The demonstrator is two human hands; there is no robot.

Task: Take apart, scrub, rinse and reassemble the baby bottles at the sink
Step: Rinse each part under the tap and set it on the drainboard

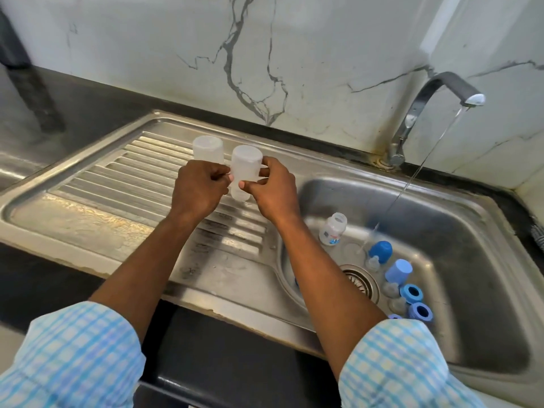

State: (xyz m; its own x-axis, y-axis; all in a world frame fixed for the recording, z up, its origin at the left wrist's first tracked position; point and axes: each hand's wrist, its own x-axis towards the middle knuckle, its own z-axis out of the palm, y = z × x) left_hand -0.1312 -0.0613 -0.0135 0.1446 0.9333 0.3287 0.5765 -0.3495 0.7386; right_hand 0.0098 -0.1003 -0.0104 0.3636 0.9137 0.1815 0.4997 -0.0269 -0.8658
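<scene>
Both hands are up over the ribbed drainboard (117, 184) of a steel sink. The left hand (195, 188) and right hand (272, 191) both grip one clear bottle (245, 163), fingers curled on its sides, mouth down. I can't tell whether it touches the ribs. Just behind the left hand, a second clear bottle (207, 148) stands upside down on the drainboard.

Over to the basin (471, 231): the tap (426, 98) is running, and a thin stream (418, 172) slants down into it. A labelled bottle (333, 229) stands upright there, mouth open. Near the drain (357, 279) sit a dark blue cap (381, 251), a light blue cap (398, 270) and two blue rings (411, 293).

A dark counter (88, 95) frames the sink. Behind it rises a white marble wall (294, 54) with grey veins. The drainboard steel looks stained and dull at its near edge.
</scene>
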